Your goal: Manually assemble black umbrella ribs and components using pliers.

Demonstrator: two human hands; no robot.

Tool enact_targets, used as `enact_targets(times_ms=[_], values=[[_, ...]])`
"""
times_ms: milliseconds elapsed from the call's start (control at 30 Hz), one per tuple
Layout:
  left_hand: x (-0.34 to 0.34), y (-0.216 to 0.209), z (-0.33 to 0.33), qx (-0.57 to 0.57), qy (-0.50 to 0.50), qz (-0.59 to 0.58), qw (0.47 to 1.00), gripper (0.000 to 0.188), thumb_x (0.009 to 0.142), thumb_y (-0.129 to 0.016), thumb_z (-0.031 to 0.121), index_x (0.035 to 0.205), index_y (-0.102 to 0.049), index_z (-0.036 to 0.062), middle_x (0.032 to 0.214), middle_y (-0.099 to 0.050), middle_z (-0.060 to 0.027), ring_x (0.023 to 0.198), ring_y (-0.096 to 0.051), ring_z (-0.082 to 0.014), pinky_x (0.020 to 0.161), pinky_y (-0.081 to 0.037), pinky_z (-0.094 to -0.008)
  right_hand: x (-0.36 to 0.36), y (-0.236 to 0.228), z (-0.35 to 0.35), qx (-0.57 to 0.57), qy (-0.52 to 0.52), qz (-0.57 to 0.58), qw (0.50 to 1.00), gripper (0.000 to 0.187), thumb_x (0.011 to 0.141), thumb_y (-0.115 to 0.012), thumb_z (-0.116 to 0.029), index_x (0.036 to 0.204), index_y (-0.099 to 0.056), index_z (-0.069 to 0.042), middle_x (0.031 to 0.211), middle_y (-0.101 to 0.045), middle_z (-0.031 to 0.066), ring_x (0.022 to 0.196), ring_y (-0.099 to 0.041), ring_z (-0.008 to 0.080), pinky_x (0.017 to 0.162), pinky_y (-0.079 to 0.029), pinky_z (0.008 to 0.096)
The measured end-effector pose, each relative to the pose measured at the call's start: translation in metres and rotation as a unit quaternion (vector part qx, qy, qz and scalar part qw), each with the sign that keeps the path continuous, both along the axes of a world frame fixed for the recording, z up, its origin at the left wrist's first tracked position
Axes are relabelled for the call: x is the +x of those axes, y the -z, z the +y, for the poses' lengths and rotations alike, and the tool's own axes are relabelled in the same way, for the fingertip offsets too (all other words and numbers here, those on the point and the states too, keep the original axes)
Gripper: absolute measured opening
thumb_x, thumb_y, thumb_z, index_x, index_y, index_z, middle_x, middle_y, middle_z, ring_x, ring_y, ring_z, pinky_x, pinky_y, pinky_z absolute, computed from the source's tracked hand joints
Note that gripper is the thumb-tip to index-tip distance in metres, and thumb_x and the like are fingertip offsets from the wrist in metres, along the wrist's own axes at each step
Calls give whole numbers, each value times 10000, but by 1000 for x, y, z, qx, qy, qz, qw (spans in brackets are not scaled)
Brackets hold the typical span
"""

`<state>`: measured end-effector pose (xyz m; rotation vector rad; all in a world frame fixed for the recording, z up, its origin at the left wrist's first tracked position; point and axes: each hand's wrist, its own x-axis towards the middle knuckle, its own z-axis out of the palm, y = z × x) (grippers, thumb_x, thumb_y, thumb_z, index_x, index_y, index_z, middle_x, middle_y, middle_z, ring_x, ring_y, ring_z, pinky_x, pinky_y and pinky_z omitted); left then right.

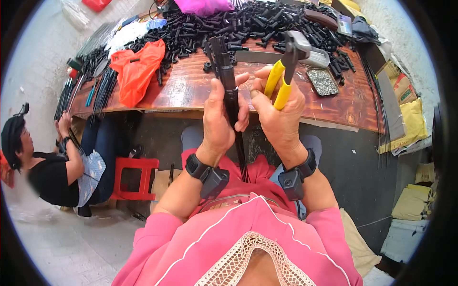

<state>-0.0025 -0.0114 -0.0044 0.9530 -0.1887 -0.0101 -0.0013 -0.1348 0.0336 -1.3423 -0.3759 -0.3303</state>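
My left hand (215,121) is wrapped round a bundle of thin black rods (231,97), held upright above my lap. Black tubular fittings cluster at the bundle's upper end, and its thin lower ends reach down between my knees. To the right of it, my right hand (282,117) grips yellow-handled pliers (283,96), with the dark jaws pointing up and away from me. The pliers stay apart from the bundle. The right thumb and index finger come close together beside the near handle; whether a small piece sits between them, I cannot make out.
Black tubular parts (191,29) heap along the back of the wooden table (186,90). An orange plastic bag (138,71) lies left, a tin of small silver pieces (322,82) right. A co-worker (57,171) handles rods at far left, near a red stool (136,178).
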Motion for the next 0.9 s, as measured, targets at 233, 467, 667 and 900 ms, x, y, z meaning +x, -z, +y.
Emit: enact_targets(times_ms=[233, 467, 667, 900], values=[[-9, 3, -1, 12, -28, 9, 999, 705, 995, -316, 598, 1278, -539, -8, 580, -495, 0, 431, -412, -67, 408, -333, -219, -5, 14, 16, 94, -24, 1, 995, 254, 819, -525, 123, 1023, -548, -27, 837, -674, 81, 485, -576, 75, 369, -452, 219], [-12, -2, -6, 39, -48, 20, 998, 694, 987, -334, 608, 1237, -570, 5, 583, -505, 0, 431, -413, -68, 405, -330, -218, -3, 20, 17, 64, 12, -22, 998, 306, 782, -550, 113, 1051, -565, -31, 834, -667, 70, 483, -568, 65, 374, -443, 211], [-11, -3, -7, 36, -51, 17, 998, 680, 991, -329, 603, 1224, -582, 16, 584, -503, 0, 430, -417, -68, 397, -325, -219, -2, 17, 16, 80, 7, -6, 997, 308, 776, -553, 115, 1048, -569, -29, 823, -661, 68, 492, -567, 63, 374, -441, 208], [-13, -4, -7, 30, -52, 31, 998, 668, 987, -341, 606, 1204, -586, 24, 585, -503, -7, 423, -417, -71, 388, -322, -219, -3, 20, 19, 88, 9, 3, 996, 294, 788, -556, 116, 1045, -567, -25, 836, -650, 62, 485, -554, 63, 375, -440, 199]])
